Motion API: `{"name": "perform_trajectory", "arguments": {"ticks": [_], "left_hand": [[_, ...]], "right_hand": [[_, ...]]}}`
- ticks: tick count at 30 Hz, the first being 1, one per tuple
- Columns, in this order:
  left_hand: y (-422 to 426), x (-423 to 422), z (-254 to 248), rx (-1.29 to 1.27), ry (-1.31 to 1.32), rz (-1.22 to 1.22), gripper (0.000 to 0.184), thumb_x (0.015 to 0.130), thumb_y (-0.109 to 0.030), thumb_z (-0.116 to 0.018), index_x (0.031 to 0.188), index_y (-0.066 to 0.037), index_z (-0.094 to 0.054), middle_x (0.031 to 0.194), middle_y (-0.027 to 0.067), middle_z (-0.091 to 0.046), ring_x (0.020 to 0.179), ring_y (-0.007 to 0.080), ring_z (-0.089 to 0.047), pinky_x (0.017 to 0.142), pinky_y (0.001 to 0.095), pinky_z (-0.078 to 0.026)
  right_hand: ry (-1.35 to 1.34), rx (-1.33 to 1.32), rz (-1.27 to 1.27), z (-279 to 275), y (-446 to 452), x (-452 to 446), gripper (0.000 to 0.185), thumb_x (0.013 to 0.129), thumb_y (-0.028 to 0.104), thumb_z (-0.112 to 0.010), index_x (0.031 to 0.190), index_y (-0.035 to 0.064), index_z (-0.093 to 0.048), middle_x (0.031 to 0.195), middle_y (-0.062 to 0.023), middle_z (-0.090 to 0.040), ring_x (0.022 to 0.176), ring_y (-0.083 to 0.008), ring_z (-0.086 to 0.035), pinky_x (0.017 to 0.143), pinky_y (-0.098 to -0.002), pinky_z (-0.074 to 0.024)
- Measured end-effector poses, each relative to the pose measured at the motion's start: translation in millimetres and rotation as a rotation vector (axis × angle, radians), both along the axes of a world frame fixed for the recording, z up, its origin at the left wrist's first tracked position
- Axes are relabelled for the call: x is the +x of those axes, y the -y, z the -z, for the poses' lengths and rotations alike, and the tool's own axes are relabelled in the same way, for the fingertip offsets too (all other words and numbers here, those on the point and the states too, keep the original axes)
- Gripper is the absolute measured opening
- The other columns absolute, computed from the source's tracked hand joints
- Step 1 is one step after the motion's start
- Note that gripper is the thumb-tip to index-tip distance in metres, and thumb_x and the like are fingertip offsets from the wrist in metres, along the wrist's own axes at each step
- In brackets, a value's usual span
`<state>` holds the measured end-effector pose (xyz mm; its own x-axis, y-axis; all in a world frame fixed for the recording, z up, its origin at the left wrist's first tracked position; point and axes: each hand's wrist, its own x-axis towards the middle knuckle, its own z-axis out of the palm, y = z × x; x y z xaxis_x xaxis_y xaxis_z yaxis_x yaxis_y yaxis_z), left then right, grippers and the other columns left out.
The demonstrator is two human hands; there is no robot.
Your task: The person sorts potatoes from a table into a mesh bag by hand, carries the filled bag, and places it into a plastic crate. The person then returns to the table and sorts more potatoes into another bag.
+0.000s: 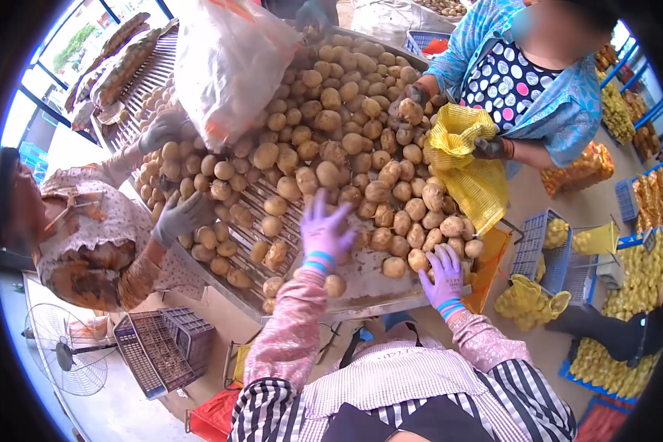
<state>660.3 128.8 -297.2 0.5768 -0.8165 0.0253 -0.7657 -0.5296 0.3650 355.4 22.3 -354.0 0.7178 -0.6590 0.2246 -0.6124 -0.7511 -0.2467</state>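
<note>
A heap of potatoes (379, 191) covers a metal sorting table (361, 302) with a slatted part on its left. My left hand (324, 230), in a purple glove, has its fingers spread against potatoes near the middle of the heap. At the table's front right, my right hand (443, 276) wears a matching glove. Its fingers are apart and rest on potatoes by the edge. Neither palm's underside shows. A single potato (335, 286) lies on the metal beside my left wrist.
A co-worker's grey-gloved hand (180, 218) is among potatoes at left. Across the table, another person holds a yellow mesh bag (468, 177) and a potato (409, 111). A white sack (228, 66) stands over the heap. Crates (162, 346) and a fan (65, 356) are at lower left.
</note>
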Motion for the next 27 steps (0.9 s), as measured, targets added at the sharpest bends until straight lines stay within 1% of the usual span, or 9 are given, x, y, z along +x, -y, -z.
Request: {"name": "perform_trajectory", "arguments": {"ticks": [2, 4, 8, 9, 12, 14, 17, 20, 27], "left_hand": [[8, -44, -6, 0.043, 0.036, 0.060, 0.070, 0.084, -0.034, -0.079, 0.148, -0.024, -0.053, 0.164, 0.0176, -0.031, 0.148, 0.0408, -0.033, 0.122, 0.0502, -0.030], [5, -61, 15, -0.172, -0.120, 0.176, 0.070, 0.084, -0.033, -0.078, 0.148, -0.021, -0.053, 0.160, 0.0170, -0.038, 0.146, 0.0409, -0.036, 0.122, 0.0509, -0.031], [-14, -56, 14, -0.239, -0.370, 0.367, 0.066, 0.085, -0.026, -0.078, 0.145, -0.019, -0.053, 0.150, 0.0180, -0.049, 0.142, 0.0403, -0.043, 0.118, 0.0508, -0.038], [-11, -43, 35, -0.351, -0.283, 0.288, 0.060, 0.086, -0.021, -0.078, 0.142, -0.016, -0.056, 0.147, 0.0181, -0.051, 0.138, 0.0421, -0.045, 0.118, 0.0508, -0.038], [12, 6, 13, -0.482, 0.164, 0.047, 0.055, 0.081, -0.020, -0.079, 0.130, -0.006, -0.059, 0.135, 0.0179, -0.058, 0.126, 0.0406, -0.052, 0.108, 0.0497, -0.045], [34, 34, 5, -0.387, 0.076, 0.030, 0.056, 0.083, -0.026, -0.077, 0.131, -0.003, -0.059, 0.134, 0.0172, -0.059, 0.124, 0.0402, -0.054, 0.107, 0.0484, -0.045], [74, 50, 8, -0.321, 0.024, 0.008, 0.058, 0.084, -0.032, -0.077, 0.134, -0.010, -0.060, 0.130, 0.0171, -0.060, 0.122, 0.0397, -0.055, 0.105, 0.0487, -0.047], [105, 29, -2, -0.051, 0.027, -0.133, 0.053, 0.083, -0.034, -0.078, 0.131, -0.017, -0.062, 0.124, 0.0156, -0.061, 0.119, 0.0380, -0.056, 0.100, 0.0483, -0.050], [91, -50, 14, 0.068, 0.053, 0.174, 0.048, 0.081, -0.034, -0.079, 0.124, -0.019, -0.063, 0.119, 0.0133, -0.060, 0.115, 0.0373, -0.057, 0.093, 0.0487, -0.052]], "right_hand": [[0.010, 0.015, 0.012, 1, -1, -2, 0.048, 0.088, 0.035, -0.072, 0.128, 0.0097, -0.064, 0.143, -0.0119, -0.055, 0.142, -0.0341, -0.040, 0.113, -0.0510, -0.0373], [0.032, 0.004, 0.018, 3, 0, -4, 0.047, 0.089, 0.035, -0.071, 0.128, 0.0094, -0.065, 0.142, -0.0115, -0.056, 0.141, -0.0347, -0.041, 0.114, -0.0509, -0.0368], [0.059, 0.008, 0.017, 4, 0, -5, 0.045, 0.089, 0.035, -0.071, 0.125, 0.0085, -0.066, 0.141, -0.0119, -0.056, 0.141, -0.0354, -0.041, 0.114, -0.0505, -0.0371], [0.065, 0.010, 0.018, 3, 0, -5, 0.045, 0.089, 0.035, -0.071, 0.125, 0.0085, -0.066, 0.141, -0.0119, -0.056, 0.141, -0.0354, -0.041, 0.114, -0.0505, -0.0371], [0.073, 0.014, 0.021, 3, 1, -4, 0.043, 0.089, 0.034, -0.071, 0.123, 0.0076, -0.067, 0.139, -0.0124, -0.058, 0.140, -0.0359, -0.042, 0.114, -0.0504, -0.0378], [0.108, 0.025, 0.006, -1, 1, -2, 0.041, 0.087, 0.028, -0.073, 0.120, 0.0056, -0.066, 0.136, -0.0146, -0.059, 0.137, -0.0388, -0.044, 0.115, -0.0496, -0.0371], [0.099, 0.028, 0.014, -2, 2, -4, 0.041, 0.089, 0.033, -0.071, 0.120, 0.0062, -0.068, 0.136, -0.0135, -0.060, 0.138, -0.0370, -0.044, 0.113, -0.0503, -0.0388], [0.097, 0.030, 0.002, -2, 3, -4, 0.040, 0.090, 0.032, -0.071, 0.120, 0.0063, -0.068, 0.136, -0.0129, -0.060, 0.139, -0.0370, -0.044, 0.113, -0.0502, -0.0386], [0.119, 0.048, 0.037, -5, -1, -4, 0.036, 0.087, 0.026, -0.073, 0.117, 0.0058, -0.068, 0.133, -0.0122, -0.060, 0.137, -0.0381, -0.045, 0.113, -0.0497, -0.0386]]}}
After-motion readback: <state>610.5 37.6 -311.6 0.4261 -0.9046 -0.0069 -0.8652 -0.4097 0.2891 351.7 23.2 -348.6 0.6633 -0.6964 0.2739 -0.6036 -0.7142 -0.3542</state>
